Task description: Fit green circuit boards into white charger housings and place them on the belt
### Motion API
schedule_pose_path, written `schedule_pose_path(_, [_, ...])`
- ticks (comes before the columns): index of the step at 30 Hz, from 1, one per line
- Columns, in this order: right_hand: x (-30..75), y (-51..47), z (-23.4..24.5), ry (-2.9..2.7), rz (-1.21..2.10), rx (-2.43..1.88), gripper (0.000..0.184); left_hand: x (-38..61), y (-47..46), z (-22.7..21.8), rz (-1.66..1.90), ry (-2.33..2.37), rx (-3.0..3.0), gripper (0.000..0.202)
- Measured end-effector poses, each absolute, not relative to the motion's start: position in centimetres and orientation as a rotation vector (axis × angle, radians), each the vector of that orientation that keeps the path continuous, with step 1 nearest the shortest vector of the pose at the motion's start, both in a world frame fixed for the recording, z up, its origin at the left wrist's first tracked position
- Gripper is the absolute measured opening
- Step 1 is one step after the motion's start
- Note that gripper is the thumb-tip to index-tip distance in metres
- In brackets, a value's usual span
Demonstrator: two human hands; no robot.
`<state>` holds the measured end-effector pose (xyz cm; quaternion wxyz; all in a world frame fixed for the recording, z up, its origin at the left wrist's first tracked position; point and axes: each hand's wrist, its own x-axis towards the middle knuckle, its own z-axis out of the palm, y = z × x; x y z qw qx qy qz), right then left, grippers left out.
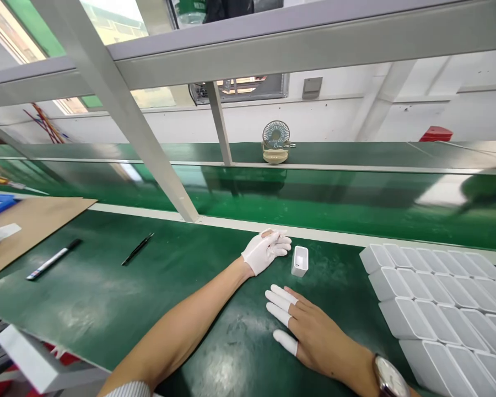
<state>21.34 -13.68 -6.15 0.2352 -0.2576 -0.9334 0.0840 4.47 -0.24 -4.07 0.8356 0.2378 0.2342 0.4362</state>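
My left hand (267, 252), in a white glove with a bit of bare skin showing near the thumb, rests on the green tabletop with its fingers stretched to the right. Whether something small lies in its palm I cannot make out. Just right of its fingertips stands a small white open box (300, 261), apart from the hand, with a tiny dark spot inside. My right hand (310, 328) is spread palm down below the box, touching only the tabletop. White finger covers sit on several of its fingers, and a watch (391, 376) is on the wrist.
Rows of white open bins (430, 309) fill the right side. Black tweezers (138, 249), a marker (53, 259) and brown cardboard (37, 220) lie to the left. Behind the table edge runs a shiny green belt (334, 201), crossed by a slanted metal post (149, 149). A small fan (276, 142) stands beyond.
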Motion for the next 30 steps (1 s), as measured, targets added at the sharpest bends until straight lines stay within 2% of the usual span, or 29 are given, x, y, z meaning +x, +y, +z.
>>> schedule_pose_path(6, [21.4,-13.7,-6.0,-2.609,0.207,-0.683,0.051,4.8,-0.4,-4.5,0.913,0.483,0.570,0.033])
schedule_pose_path(10, [21.5,-13.8,-6.5,-2.653,0.174,-0.688,0.047,5.0,-0.6,-4.9,0.940,0.544,0.641,0.041])
schedule_pose_path(30, [21.8,-13.9,-6.7,-2.674,0.070,-0.633,0.053,5.3,-0.6,-6.1,0.921,0.551,0.688,0.043])
